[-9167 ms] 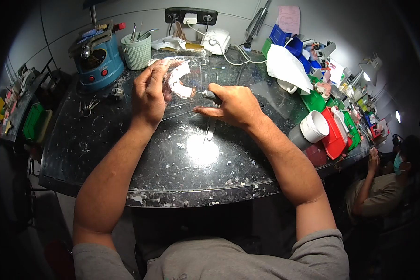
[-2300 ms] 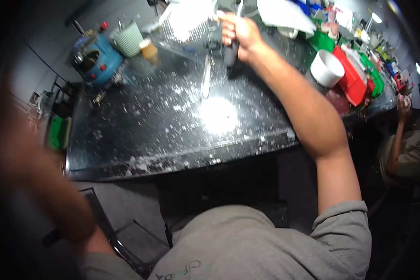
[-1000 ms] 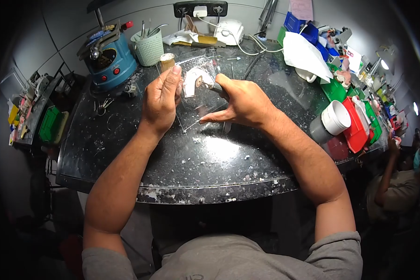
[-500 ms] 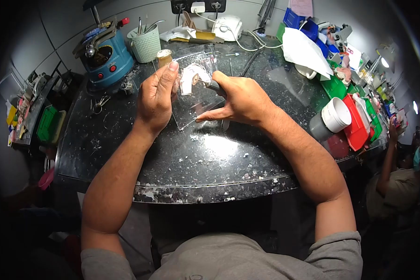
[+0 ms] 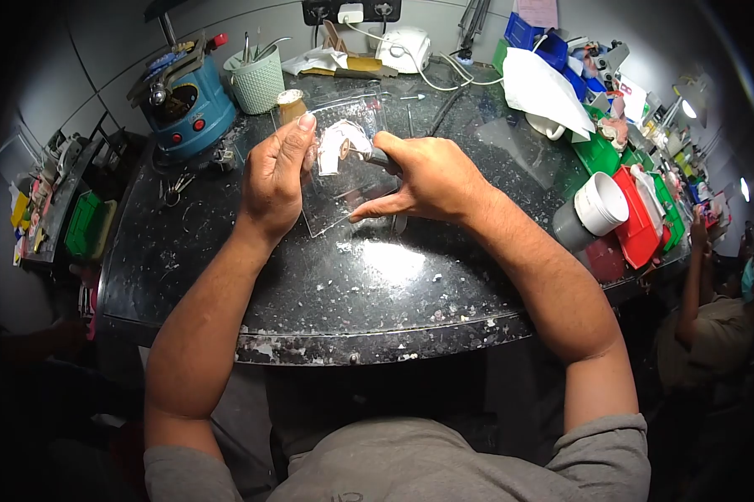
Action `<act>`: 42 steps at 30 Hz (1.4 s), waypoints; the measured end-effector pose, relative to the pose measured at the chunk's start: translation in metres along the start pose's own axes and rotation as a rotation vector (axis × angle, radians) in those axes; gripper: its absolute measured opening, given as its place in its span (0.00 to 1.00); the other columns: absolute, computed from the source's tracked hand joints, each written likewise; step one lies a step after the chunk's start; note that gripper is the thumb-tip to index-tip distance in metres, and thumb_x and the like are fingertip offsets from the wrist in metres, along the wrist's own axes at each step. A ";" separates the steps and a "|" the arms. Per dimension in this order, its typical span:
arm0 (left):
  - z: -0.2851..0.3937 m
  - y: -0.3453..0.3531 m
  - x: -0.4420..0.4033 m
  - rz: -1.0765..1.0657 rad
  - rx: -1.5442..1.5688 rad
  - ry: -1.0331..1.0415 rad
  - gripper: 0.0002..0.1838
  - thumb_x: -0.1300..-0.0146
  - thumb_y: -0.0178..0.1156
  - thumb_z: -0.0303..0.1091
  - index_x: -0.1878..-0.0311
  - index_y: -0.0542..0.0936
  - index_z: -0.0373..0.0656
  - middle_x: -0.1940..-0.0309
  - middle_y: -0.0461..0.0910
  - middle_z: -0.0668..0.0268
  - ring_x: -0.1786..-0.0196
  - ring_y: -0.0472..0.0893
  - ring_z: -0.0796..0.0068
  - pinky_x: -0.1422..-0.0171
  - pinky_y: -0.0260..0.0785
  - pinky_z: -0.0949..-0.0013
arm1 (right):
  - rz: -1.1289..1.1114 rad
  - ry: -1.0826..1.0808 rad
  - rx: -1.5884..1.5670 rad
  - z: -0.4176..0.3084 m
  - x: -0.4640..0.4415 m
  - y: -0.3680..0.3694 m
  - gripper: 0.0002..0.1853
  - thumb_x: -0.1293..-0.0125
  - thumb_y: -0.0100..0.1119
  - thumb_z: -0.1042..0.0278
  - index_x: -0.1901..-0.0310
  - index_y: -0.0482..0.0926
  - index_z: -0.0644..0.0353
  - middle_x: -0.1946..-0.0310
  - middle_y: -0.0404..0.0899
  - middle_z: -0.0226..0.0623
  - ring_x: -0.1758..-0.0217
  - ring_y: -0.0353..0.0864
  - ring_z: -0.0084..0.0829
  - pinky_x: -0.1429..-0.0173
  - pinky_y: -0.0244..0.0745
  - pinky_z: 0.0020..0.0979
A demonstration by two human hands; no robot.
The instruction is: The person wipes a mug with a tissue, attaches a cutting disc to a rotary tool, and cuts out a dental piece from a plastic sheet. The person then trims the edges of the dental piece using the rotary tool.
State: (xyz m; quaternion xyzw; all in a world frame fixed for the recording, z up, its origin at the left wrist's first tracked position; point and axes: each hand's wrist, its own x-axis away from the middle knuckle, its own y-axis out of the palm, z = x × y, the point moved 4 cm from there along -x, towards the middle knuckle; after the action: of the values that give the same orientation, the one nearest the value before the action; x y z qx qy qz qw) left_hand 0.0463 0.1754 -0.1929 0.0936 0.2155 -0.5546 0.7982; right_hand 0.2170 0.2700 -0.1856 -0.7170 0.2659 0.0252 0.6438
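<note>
My left hand (image 5: 278, 171) is closed on the left edge of a clear plastic sheet (image 5: 331, 213), its thumb pressed near the upper left. Set in the sheet is a white, horseshoe-shaped dental model (image 5: 341, 132). My right hand (image 5: 427, 176) wraps round a dark rotary handpiece (image 5: 384, 161). At the handpiece's tip, a small brown cutting disc (image 5: 344, 149) sits inside the curve of the model; whether it touches the plastic I cannot tell. The right thumb reaches out to the sheet's lower edge.
Behind the hands stand a blue machine (image 5: 190, 113), a pale green cup (image 5: 256, 81) of tools and a small jar (image 5: 291, 104). A white tub (image 5: 600, 205) and red tray (image 5: 641, 226) are at the right. Another person (image 5: 716, 322) sits far right.
The sheet with the model has shifted slightly left and tilted a little. Both hands keep their holds, and the disc stays within the model's curve.
</note>
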 end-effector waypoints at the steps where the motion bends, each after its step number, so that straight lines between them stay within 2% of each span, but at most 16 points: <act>1: 0.000 0.000 0.000 0.000 0.007 -0.002 0.21 0.19 0.49 0.45 0.70 0.73 0.45 0.78 0.64 0.80 0.74 0.60 0.89 0.70 0.53 0.78 | -0.005 0.002 -0.001 0.000 0.000 0.001 0.40 0.51 0.71 0.25 0.61 0.71 0.59 0.71 0.83 0.46 0.62 0.87 0.52 0.59 0.82 0.46; 14: 0.000 -0.002 0.001 0.009 -0.042 -0.008 0.22 0.19 0.48 0.46 0.71 0.74 0.44 0.78 0.66 0.78 0.73 0.63 0.88 0.68 0.56 0.77 | -0.029 0.006 0.009 -0.002 0.000 0.000 0.39 0.51 0.71 0.26 0.60 0.72 0.58 0.71 0.84 0.46 0.62 0.87 0.52 0.58 0.82 0.47; 26: 0.001 0.000 0.002 0.010 -0.023 -0.018 0.23 0.20 0.49 0.47 0.73 0.72 0.46 0.78 0.66 0.78 0.74 0.63 0.88 0.69 0.55 0.78 | -0.042 -0.014 0.023 -0.003 0.000 -0.001 0.39 0.50 0.70 0.25 0.60 0.73 0.58 0.70 0.84 0.46 0.61 0.87 0.53 0.57 0.83 0.49; 42: -0.001 -0.001 0.001 0.011 -0.013 0.003 0.22 0.19 0.49 0.46 0.71 0.74 0.45 0.78 0.67 0.78 0.74 0.63 0.88 0.69 0.56 0.78 | -0.039 -0.032 0.038 -0.003 0.000 0.000 0.38 0.49 0.68 0.24 0.61 0.73 0.57 0.72 0.84 0.45 0.63 0.87 0.50 0.59 0.83 0.47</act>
State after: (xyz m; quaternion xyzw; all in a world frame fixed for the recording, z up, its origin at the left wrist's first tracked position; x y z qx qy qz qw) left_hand 0.0454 0.1747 -0.1945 0.0905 0.2199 -0.5487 0.8015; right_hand 0.2159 0.2673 -0.1854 -0.7094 0.2420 0.0190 0.6617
